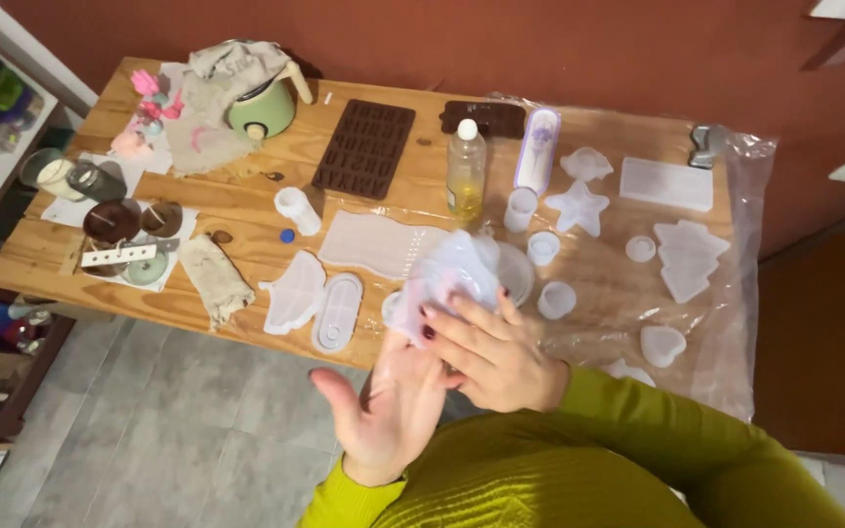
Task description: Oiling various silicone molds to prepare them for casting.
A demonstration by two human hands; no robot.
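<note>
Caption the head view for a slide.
Both hands, left and right, hold a translucent silicone mould over a wooden table spread with moulds.

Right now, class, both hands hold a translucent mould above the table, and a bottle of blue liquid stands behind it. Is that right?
Not quite. The head view shows the bottle holds yellow liquid, not blue. The left hand and right hand do hold the translucent mould above the table.
</note>
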